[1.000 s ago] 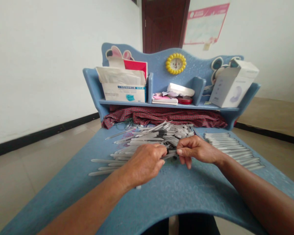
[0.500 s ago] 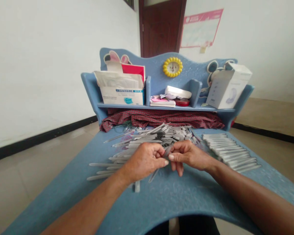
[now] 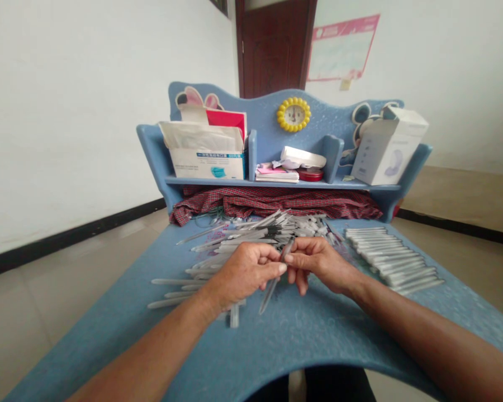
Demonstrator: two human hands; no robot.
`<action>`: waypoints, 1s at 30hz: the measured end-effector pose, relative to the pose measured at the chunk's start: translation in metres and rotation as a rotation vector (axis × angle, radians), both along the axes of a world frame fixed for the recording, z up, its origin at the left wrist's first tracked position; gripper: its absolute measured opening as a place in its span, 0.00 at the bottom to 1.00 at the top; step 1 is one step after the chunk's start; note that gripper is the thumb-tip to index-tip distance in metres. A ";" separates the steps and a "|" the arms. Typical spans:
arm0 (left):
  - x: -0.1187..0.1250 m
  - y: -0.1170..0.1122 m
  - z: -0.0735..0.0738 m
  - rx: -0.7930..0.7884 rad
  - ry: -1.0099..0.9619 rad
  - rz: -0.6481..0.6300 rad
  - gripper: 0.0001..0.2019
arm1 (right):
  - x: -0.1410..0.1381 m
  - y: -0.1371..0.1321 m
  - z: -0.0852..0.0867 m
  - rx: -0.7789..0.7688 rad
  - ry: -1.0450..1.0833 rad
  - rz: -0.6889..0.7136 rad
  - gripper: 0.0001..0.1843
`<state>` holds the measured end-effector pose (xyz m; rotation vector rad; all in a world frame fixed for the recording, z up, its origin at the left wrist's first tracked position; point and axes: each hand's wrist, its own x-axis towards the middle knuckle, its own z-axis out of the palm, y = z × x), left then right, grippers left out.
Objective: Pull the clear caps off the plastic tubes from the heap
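Note:
A clear plastic pen (image 3: 270, 293) slants between my two hands, its lower end pointing toward me and to the left. My left hand (image 3: 251, 271) pinches it with thumb and fingers from the left. On the other side my right hand (image 3: 314, 262) grips its upper part between thumb and forefinger, the remaining fingers curled below. The fingers cover the pen's middle. Just beyond both hands spreads a loose pile of pen parts (image 3: 268, 226), white, clear and black. Several clear barrels (image 3: 174, 295) stick out left of my left hand. A short clear cap-like piece (image 3: 234, 316) lies near my left wrist.
A neat row of pens (image 3: 392, 257) lies at the right of the blue table (image 3: 302, 340). Behind the pile is a bunched red checked cloth (image 3: 276, 201). The raised shelf (image 3: 235, 182) carries a mask box (image 3: 209, 159), papers (image 3: 276, 176) and a white carton (image 3: 389, 151).
The pen has become more visible below my hands, its lower end now longer and steeper. My hands have shifted very slightly and stay together around it.

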<state>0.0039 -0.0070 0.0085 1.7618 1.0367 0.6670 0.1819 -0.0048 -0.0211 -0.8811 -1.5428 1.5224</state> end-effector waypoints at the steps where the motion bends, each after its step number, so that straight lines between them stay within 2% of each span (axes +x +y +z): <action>1: 0.000 0.001 0.000 0.002 -0.001 -0.002 0.07 | 0.000 0.000 0.000 -0.001 0.003 -0.004 0.16; 10: 0.000 -0.001 0.002 0.010 0.009 0.021 0.07 | 0.004 0.003 -0.001 0.010 0.029 -0.011 0.16; 18: -0.009 0.010 0.003 0.006 -0.099 0.196 0.09 | 0.021 0.014 0.008 0.046 0.067 -0.197 0.16; 23: -0.008 0.010 0.005 -0.011 -0.188 0.290 0.09 | 0.034 0.021 0.009 0.073 0.066 -0.251 0.16; 30: -0.010 0.013 0.005 -0.017 -0.227 0.304 0.08 | 0.044 0.029 0.006 0.070 0.020 -0.286 0.17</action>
